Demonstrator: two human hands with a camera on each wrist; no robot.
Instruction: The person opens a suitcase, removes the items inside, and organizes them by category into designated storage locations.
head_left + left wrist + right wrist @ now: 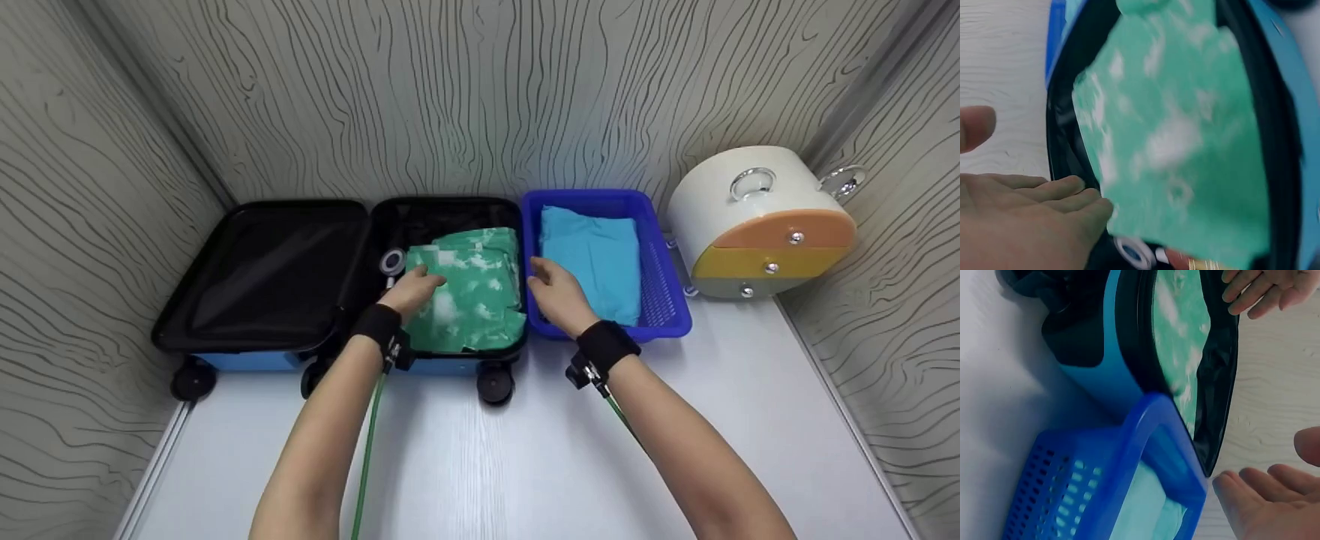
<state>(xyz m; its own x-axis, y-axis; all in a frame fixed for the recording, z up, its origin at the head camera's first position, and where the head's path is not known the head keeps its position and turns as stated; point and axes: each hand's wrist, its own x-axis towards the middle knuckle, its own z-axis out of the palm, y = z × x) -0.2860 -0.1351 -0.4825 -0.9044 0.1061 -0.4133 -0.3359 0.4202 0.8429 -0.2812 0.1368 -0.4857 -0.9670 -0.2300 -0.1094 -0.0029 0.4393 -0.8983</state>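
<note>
In the head view, an open suitcase lies across the middle of the frame on a white table. Its left half is bare black lining; its right half holds a folded green cloth with white blotches. The left hand rests at the cloth's left edge, fingers relaxed and touching the fabric, not gripping it. Just right of the suitcase sits a blue basket with a folded cyan cloth inside. The right hand hovers over the basket's left rim, between the two cloths, fingers loose and holding nothing. A white drawer box (orange and yellow fronts) stands at the right, against the wall.

In the left wrist view, the green cloth fills the centre, framed by the suitcase's black rim. The left hand lies at lower left, fingers straight, their tips at the cloth's corner; the thumb shows at the left edge.

In the right wrist view, the basket's corner sits low in the centre, the cyan cloth visible inside. The suitcase runs above it with the green cloth within. The right hand is at lower right, fingers outstretched and empty, near the basket. The left hand shows at the upper right, fingers loosely bent.
</note>
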